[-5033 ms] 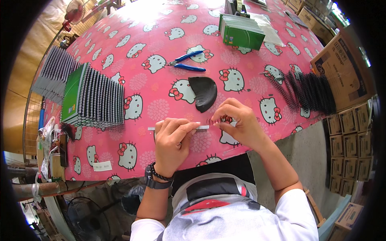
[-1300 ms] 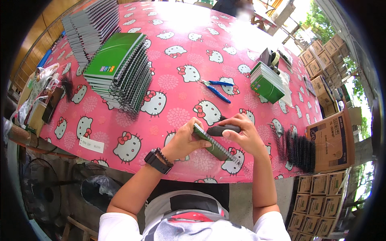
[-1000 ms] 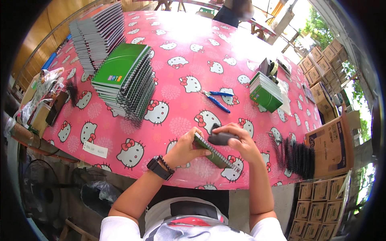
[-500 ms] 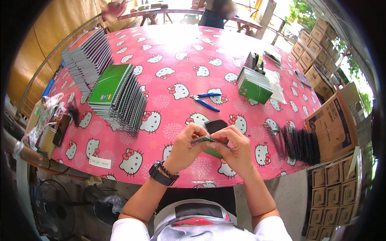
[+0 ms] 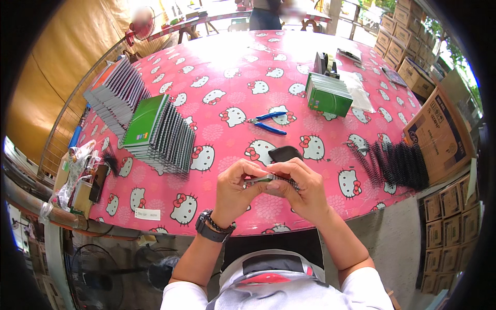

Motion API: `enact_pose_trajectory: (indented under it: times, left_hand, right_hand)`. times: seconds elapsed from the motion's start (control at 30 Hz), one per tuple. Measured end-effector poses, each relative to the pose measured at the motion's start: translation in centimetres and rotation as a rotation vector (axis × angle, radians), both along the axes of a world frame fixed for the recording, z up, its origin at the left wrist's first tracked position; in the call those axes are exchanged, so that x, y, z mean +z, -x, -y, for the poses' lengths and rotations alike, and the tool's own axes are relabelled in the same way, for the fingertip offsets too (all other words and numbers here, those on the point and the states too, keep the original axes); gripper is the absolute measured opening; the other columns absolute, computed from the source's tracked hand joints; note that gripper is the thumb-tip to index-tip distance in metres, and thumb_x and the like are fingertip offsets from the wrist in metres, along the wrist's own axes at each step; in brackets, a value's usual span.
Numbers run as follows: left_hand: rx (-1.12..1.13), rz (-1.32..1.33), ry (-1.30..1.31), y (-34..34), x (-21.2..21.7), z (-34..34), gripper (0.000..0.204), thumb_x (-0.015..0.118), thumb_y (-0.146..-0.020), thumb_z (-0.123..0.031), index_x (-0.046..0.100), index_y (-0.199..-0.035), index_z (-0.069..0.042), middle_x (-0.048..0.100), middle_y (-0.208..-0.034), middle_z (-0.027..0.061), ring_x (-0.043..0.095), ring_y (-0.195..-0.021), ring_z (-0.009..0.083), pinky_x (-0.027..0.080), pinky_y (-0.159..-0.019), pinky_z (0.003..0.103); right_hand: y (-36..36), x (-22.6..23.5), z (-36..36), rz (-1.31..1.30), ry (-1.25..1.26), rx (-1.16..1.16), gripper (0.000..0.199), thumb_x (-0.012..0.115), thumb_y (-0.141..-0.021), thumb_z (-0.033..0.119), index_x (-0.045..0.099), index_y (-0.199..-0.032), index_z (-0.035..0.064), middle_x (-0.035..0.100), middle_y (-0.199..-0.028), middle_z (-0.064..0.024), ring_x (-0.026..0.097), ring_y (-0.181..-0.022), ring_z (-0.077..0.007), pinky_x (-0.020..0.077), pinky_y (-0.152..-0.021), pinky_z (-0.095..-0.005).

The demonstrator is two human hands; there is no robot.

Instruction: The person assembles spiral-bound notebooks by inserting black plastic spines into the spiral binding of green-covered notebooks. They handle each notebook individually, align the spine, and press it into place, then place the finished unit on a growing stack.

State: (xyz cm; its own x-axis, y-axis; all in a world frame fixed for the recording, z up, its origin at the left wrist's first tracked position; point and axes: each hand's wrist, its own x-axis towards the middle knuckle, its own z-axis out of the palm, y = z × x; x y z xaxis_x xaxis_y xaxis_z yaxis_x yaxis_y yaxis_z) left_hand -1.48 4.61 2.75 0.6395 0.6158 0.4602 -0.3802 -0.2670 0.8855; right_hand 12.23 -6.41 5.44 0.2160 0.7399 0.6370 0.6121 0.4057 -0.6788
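Close to the table's front edge, I hold a small spiral notebook (image 5: 264,178) on edge between both hands. My left hand (image 5: 235,191) pinches one end between thumb and fingers. My right hand (image 5: 302,190) is closed round the other end, thumb along the dark coil binding. Fingers cover most of the notebook. Just beyond my right fingers lies a black rounded object (image 5: 285,153) whose kind I cannot make out. Farther off rest cutting pliers with blue handles (image 5: 271,129), jaws pointing left. Loose black plastic coils (image 5: 400,165) lie heaped to the right of my hands.
At left stand stacked green spiral notebooks (image 5: 146,121) and a taller grey-edged stack (image 5: 116,95). Upright green notebooks (image 5: 330,97) sit at right near a tape dispenser (image 5: 324,64). A cardboard box (image 5: 439,132) borders the right edge. Another person (image 5: 265,18) stands by the far table.
The notebook has tilted between my hands, so its green cover shows less and its edge faces up. Both hands still grip it. The whole view has shifted slightly.
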Motion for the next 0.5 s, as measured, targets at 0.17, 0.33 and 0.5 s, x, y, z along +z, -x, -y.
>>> enact_pose_trajectory:
  times: [0.17,0.33,0.5]
  left_hand:
    - [0.034,0.004,-0.006,0.3,-0.1,0.1,0.021,0.076,-0.073,0.004,0.062,-0.088,-0.001,0.064,-0.089,0.0059,0.060,-0.082,0.0093,0.050,-0.071,0.023]
    - [0.057,-0.017,-0.041,0.8,0.1,0.5,0.021,0.076,-0.073,0.004,0.062,-0.088,-0.001,0.064,-0.088,0.0053,0.060,-0.077,0.0082,0.050,-0.066,0.022]
    - [0.071,-0.029,0.048,1.5,0.1,0.5,0.021,0.075,-0.073,0.004,0.060,-0.087,-0.002,0.064,-0.085,0.0039,0.059,-0.075,0.0069,0.050,-0.064,0.021]
  right_hand:
    - [0.5,-0.3,-0.2,0.050,-0.062,0.005,0.027,0.074,-0.078,0.011,0.062,-0.101,0.0022,0.060,-0.084,-0.0095,0.057,-0.073,-0.0246,0.0473,-0.064,-0.0331]
    - [0.5,-0.2,-0.5,0.160,-0.088,-0.036,0.027,0.075,-0.077,0.016,0.059,-0.094,0.0032,0.057,-0.081,-0.0088,0.055,-0.074,-0.0253,0.0466,-0.063,-0.0347]
    - [0.9,0.5,-1.1,0.233,-0.046,0.006,0.025,0.073,-0.078,0.014,0.057,-0.093,0.0013,0.055,-0.080,-0.0096,0.054,-0.073,-0.0271,0.0467,-0.064,-0.0367]
